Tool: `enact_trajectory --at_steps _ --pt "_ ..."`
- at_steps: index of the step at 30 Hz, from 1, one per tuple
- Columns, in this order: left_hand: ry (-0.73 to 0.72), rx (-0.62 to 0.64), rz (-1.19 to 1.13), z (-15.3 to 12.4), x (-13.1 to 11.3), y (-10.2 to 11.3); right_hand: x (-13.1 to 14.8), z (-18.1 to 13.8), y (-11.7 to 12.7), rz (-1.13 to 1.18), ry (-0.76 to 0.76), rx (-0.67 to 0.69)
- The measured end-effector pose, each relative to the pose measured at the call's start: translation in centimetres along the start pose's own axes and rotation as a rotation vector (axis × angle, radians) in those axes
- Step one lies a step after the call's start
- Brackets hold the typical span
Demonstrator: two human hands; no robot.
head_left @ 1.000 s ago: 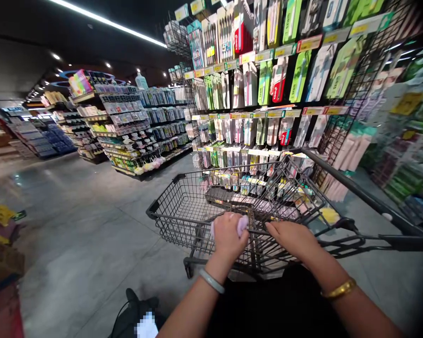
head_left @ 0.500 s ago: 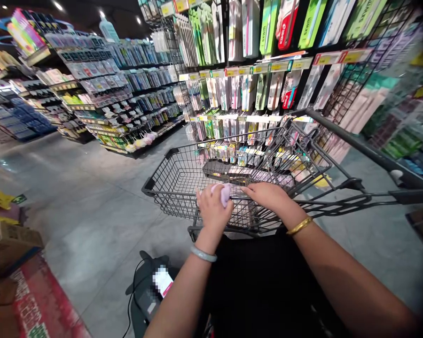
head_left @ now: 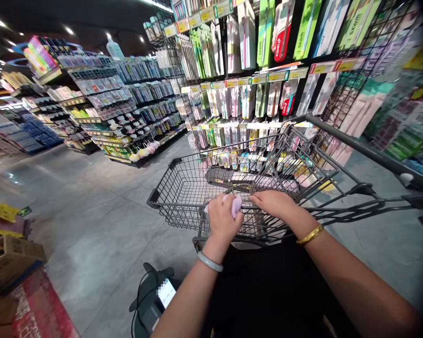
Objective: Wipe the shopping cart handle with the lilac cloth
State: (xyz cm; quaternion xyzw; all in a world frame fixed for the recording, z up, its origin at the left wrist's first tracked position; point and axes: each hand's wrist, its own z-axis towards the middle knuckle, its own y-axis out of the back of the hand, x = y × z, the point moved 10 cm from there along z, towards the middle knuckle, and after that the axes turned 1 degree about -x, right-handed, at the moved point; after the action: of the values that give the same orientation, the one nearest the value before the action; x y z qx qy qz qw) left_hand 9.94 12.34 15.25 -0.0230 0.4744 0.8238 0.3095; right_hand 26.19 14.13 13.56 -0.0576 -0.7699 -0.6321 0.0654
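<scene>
A dark grey wire shopping cart (head_left: 178, 205) stands sideways right before me. My left hand (head_left: 224, 217), with a pale bangle at its wrist, is closed round a crumpled lilac cloth (head_left: 236, 205) at the cart's near top rim. Part of the cloth is covered by the fingers. Farther right along that rim lies my right hand (head_left: 275, 204), a gold bangle on its wrist. Its fingers bend over the edge into the basket, and their tips are partly hidden.
Behind the cart rises a wire rack (head_left: 246, 82) hung with toothbrush-like packs. The cart's handle (head_left: 370, 152) extends to the right. Cardboard boxes (head_left: 16, 258) stand at left on a red base. A dark device with a lit screen (head_left: 166, 293) is low beside my left arm.
The view has shifted a little, so the cart and rack appear lower and farther right. My left hand still grasps the cloth at the rim; my right hand stays on the cart.
</scene>
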Motion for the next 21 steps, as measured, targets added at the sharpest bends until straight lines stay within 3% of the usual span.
enact_trajectory --at_steps 3,6,8,10,12,14,16,21 --pt "-0.102 -0.003 0.015 -1.2 -2.7 -1.0 2.3 0.8 0.9 0.001 0.047 -0.001" --pt "-0.196 0.089 0.04 -1.7 -2.5 -1.3 4.5 1.5 0.9 0.081 0.122 -0.024" --pt "-0.228 0.154 0.036 -1.6 -0.8 -0.7 4.9 1.7 0.0 0.104 0.12 -0.018" --pt "-0.17 0.132 0.018 -1.1 2.1 0.9 4.9 1.7 -0.7 0.11 0.11 -0.032" --pt "-0.008 -0.005 0.009 -0.5 5.6 3.0 4.8 1.6 -1.1 0.102 0.12 -0.058" --pt "0.122 -0.159 0.014 -0.9 7.7 4.3 4.9 1.6 -1.3 0.089 0.138 -0.069" --pt "0.11 -0.248 0.02 -1.8 7.0 4.1 5.1 1.7 -1.4 0.077 0.151 -0.06" --pt "-0.254 -0.215 0.023 -4.0 0.9 1.7 5.3 1.6 -1.3 0.033 0.186 -0.074"
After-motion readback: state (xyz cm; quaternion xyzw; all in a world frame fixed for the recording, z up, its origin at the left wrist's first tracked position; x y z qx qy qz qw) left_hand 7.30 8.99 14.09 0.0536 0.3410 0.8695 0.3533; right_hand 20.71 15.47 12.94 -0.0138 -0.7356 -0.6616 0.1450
